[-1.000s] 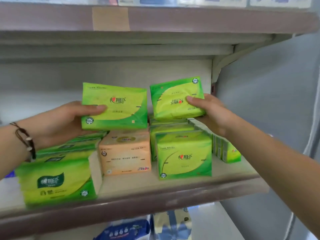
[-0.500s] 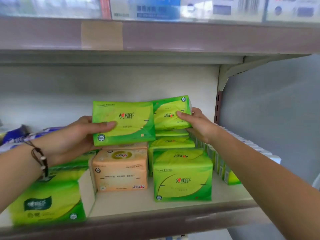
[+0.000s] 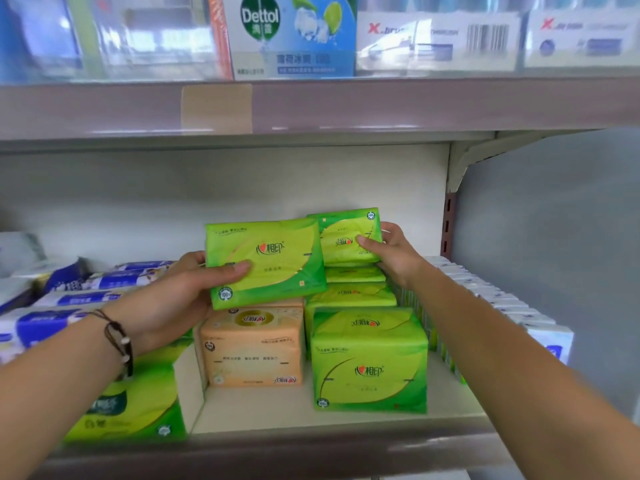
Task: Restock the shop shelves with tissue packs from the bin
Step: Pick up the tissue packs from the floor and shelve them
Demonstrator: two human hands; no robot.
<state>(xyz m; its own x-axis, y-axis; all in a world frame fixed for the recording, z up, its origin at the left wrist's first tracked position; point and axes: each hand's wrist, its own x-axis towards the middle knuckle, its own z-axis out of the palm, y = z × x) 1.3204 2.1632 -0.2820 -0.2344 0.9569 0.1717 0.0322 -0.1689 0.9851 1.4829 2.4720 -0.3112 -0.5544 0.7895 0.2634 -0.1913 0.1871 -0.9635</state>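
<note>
Head view looks down my two forearms at a shop shelf (image 3: 311,448). The landmark for everything is the orange tissue pack (image 3: 251,346) standing on that shelf near the middle.

My left hand (image 3: 180,296) holds a green tissue pack (image 3: 265,263) just above the orange one, its lower edge at the orange pack's top; my thumb (image 3: 230,270) is pressed on the front face and the other fingers curl behind, so this grip pinches the pack. Its face carries a red heart mark, the characters 相印, and a round "100%" seal in the lower left corner.

My right hand (image 3: 393,252) is up and to the right of the orange pack, gripping a second green pack (image 3: 346,237) between thumb in front and fingers behind. That pack sits at the top of a stack of green packs (image 3: 351,289) and appears upside down, its logo inverted.

Right of the orange pack, touching or nearly so, stands a green bundle (image 3: 369,365) with the same 相印 logo. Left of it is another green bundle (image 3: 128,407), partly hidden by my forearm. Farther left lie blue-and-white packs (image 3: 79,299), writing too blurred to read.

On the shelf above, a box reads "Dettol" (image 3: 294,36). A dark cord bracelet (image 3: 119,336) circles my left wrist.
</note>
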